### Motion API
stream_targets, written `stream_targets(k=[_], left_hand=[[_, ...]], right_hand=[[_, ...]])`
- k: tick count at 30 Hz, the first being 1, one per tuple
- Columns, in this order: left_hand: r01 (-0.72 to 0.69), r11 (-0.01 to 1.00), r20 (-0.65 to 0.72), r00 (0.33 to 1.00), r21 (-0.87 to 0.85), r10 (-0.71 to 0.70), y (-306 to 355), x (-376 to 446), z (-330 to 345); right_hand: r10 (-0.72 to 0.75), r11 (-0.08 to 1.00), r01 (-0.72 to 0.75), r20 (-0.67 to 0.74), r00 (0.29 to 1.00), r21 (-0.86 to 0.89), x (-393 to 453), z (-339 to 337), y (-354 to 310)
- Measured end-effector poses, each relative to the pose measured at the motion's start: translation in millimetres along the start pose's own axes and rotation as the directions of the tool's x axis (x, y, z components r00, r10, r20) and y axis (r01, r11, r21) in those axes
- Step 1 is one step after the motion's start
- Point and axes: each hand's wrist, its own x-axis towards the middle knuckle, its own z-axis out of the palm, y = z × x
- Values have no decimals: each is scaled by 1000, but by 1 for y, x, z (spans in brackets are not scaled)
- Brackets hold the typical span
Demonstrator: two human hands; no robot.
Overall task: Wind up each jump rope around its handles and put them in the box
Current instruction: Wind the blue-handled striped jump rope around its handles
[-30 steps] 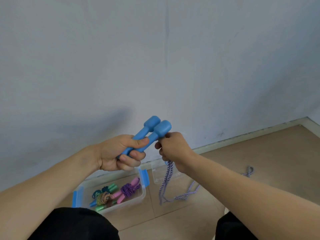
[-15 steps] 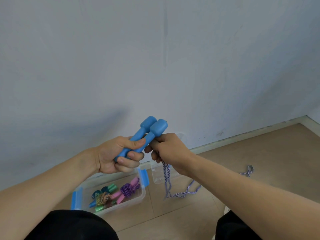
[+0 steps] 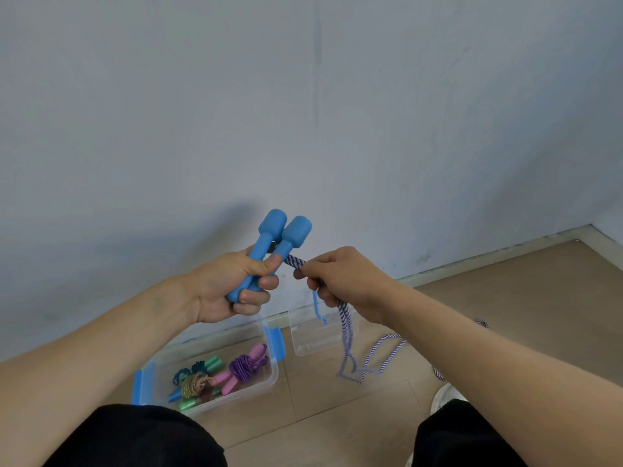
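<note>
My left hand (image 3: 229,291) grips two blue jump-rope handles (image 3: 279,237) side by side, their thick ends pointing up. My right hand (image 3: 344,281) holds the purple-and-white striped rope (image 3: 345,318) just right of the handles, with a short taut stretch running from the handles to my fingers. The remaining rope hangs down and trails in loops across the floor to the right. Below stands a clear plastic box with blue clips (image 3: 274,345). In it lie a wound pink-handled purple rope (image 3: 244,364) and a wound green-handled rope (image 3: 199,382).
The box's clear lid (image 3: 313,342) lies on the tan floor beside the box, against the pale wall. My knees in black trousers fill the bottom corners. A white shoe tip (image 3: 445,397) shows at the lower right.
My right hand has moved away from the handles to the right, drawing out a short taut length of rope. The handles are held slightly lower and more upright.
</note>
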Motion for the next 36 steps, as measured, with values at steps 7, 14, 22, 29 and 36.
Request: stream_targets(k=[7, 14, 22, 29, 36], left_hand=[[-10, 807, -201, 967, 590, 159, -5, 13, 12], [88, 687, -203, 975, 721, 88, -8, 21, 23], [213, 492, -31, 936, 844, -351, -10, 11, 22], [114, 544, 363, 629, 831, -687, -17, -3, 33], [88, 949, 788, 537, 302, -300, -4, -8, 34]], right_hand=[[-242, 650, 149, -16, 970, -745, -2, -3, 2], [-411, 363, 222, 58, 910, -905, -3, -10, -3], [-295, 441, 353, 238, 925, -825, -4, -20, 1], [-116, 765, 343, 407, 906, -545, -11, -26, 10], [-111, 991, 85, 275, 955, 107, 3, -51, 21]])
